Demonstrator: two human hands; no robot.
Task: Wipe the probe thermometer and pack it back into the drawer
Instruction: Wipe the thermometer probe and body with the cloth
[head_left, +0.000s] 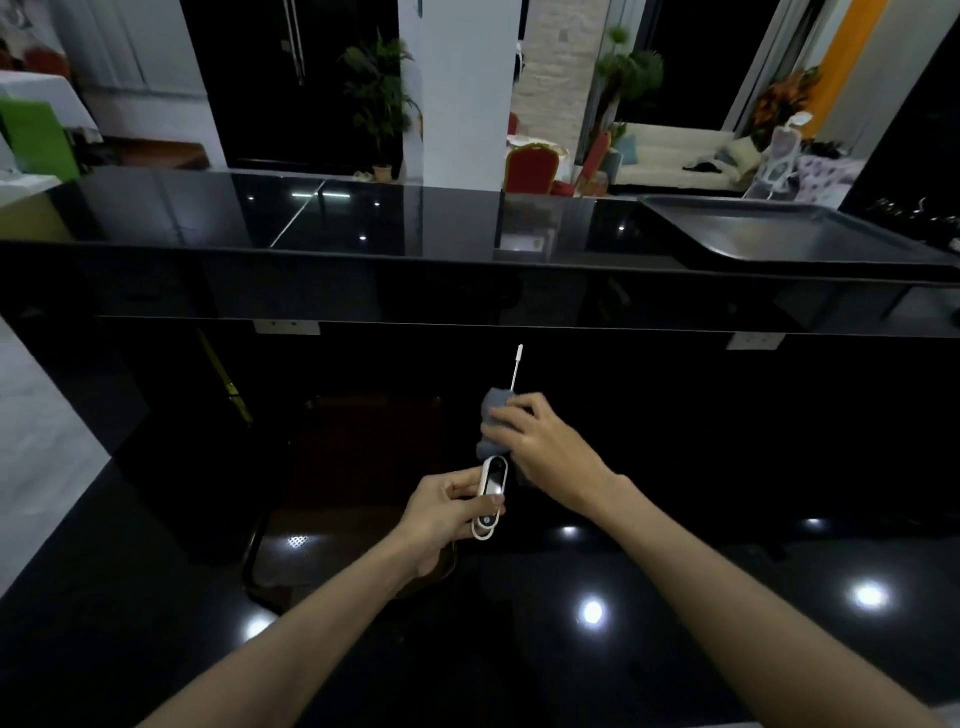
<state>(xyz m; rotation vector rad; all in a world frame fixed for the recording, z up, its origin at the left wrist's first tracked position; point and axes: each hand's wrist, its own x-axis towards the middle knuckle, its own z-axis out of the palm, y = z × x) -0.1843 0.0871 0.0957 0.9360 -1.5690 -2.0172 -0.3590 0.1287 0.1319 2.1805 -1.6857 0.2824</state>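
Note:
The probe thermometer (492, 486) has a white oval body with a dark screen and a thin metal probe pointing up and away. My left hand (441, 512) grips its body from the left. A grey cloth (493, 423) is wrapped around the lower part of the probe, and my right hand (540, 441) pinches that cloth around it. The probe tip (518, 356) sticks out above the cloth. No drawer is visible in this dark view.
A glossy black counter (363, 223) runs across in front, with a dark metal tray (789, 234) at its right end. A brown chair (353, 467) stands below my hands. Beyond the counter are plants (379, 98) and red chairs (532, 169).

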